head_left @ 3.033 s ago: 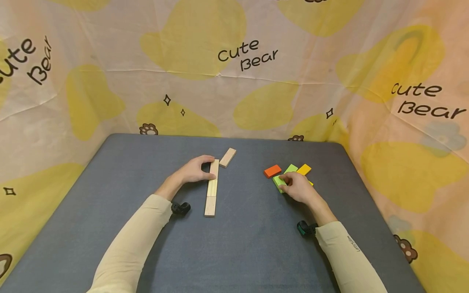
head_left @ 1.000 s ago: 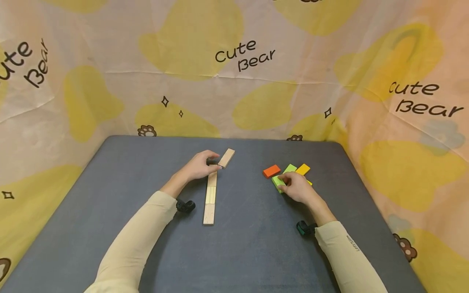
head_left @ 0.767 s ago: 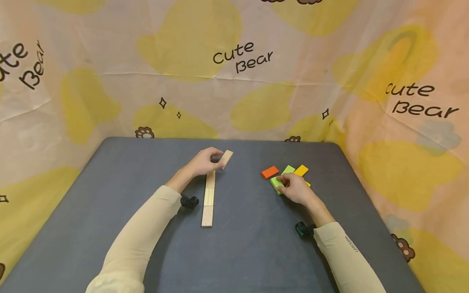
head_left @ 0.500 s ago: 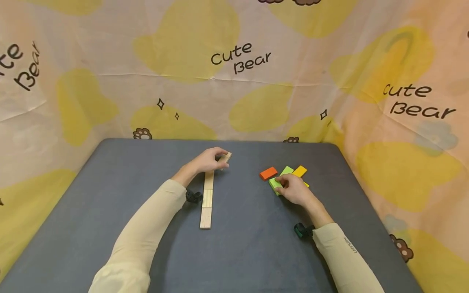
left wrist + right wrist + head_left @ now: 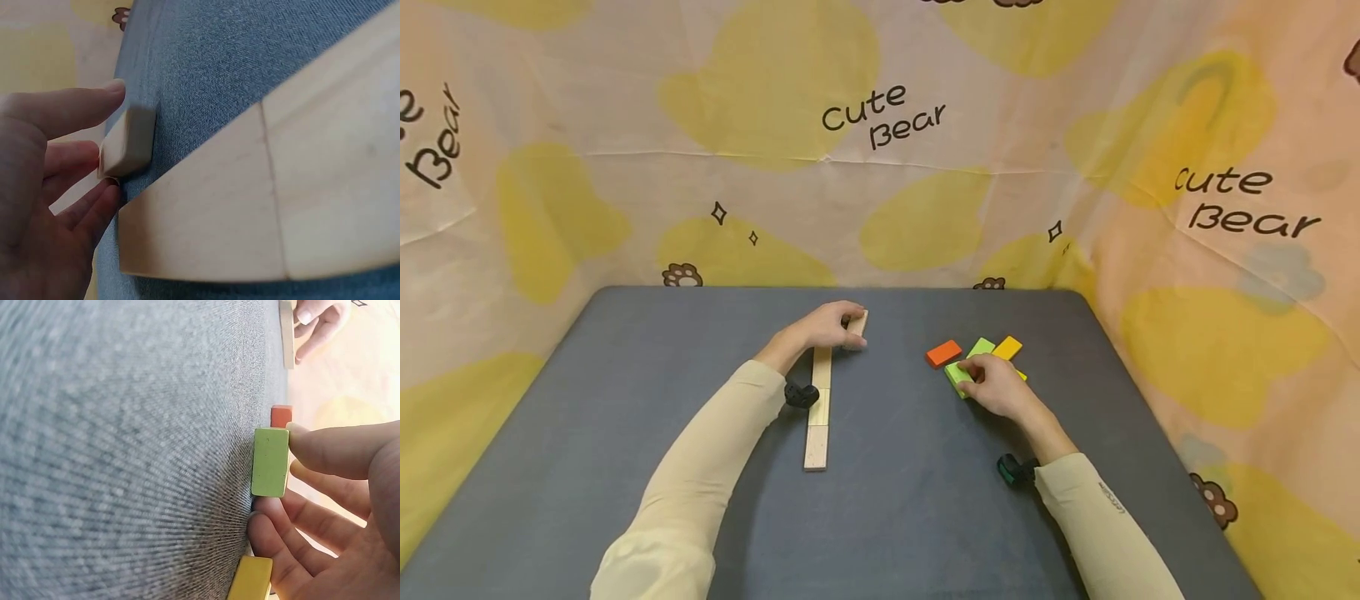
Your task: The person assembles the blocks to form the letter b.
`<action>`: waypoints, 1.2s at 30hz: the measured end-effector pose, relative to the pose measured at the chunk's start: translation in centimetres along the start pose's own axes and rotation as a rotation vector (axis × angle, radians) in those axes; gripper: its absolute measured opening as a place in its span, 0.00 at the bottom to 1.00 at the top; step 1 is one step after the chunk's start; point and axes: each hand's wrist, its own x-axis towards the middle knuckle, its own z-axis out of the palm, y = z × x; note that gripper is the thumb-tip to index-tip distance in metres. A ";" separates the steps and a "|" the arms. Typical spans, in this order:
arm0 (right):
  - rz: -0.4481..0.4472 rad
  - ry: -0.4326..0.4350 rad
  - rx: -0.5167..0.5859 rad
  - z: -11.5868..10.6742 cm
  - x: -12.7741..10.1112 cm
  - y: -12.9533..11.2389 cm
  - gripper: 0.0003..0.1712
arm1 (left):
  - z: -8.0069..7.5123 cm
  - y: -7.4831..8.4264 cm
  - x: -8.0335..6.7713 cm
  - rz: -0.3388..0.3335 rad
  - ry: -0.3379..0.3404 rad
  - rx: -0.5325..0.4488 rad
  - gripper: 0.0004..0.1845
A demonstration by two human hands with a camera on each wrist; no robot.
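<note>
My left hand point(image 5: 826, 327) holds a plain wooden block point(image 5: 857, 325) between thumb and fingers, at the far end of a row. That row of plain wooden blocks point(image 5: 817, 446) lies end to end on the table. In the left wrist view, fingers touch the small block point(image 5: 130, 142) on one side, and the thumb tip is at its edge. With thumb and fingertips my right hand point(image 5: 1000, 387) pinches a light green block point(image 5: 956, 379), seen end-on in the right wrist view. The palm hides part of a yellow block point(image 5: 1022, 375).
An orange-red block point(image 5: 943, 353) lies left of a second green block point(image 5: 981, 347). Beside that is an orange-yellow block point(image 5: 1007, 348). The grey table point(image 5: 880, 517) meets a patterned cloth point(image 5: 775, 200) along its back edge.
My left hand has gone from the row to the slanted wooden block and gripped it. That block now lies straighter, closer to the row's direction. My right hand stays at the green block.
</note>
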 end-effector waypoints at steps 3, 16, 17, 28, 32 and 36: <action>0.000 -0.002 -0.001 -0.1 0.0 -0.1 0.20 | -0.1 0.1 0.2 0.009 0.002 -0.007 0.42; 0.001 0.001 -0.008 0.1 0.1 0.0 0.20 | 0.4 -0.3 0.7 0.007 0.031 -0.013 0.48; 0.001 0.001 -0.007 0.1 0.1 0.0 0.20 | 0.4 -0.3 0.7 0.003 0.027 -0.013 0.48; 0.007 0.002 -0.023 0.1 0.0 0.0 0.20 | 0.5 -0.1 0.9 -0.014 0.044 0.040 0.47; 0.001 0.003 -0.029 0.1 0.0 0.0 0.20 | 0.3 0.1 0.9 -0.001 0.056 0.073 0.47; -0.008 0.004 -0.029 0.1 0.0 0.0 0.20 | -0.4 0.3 0.6 0.016 0.073 0.080 0.47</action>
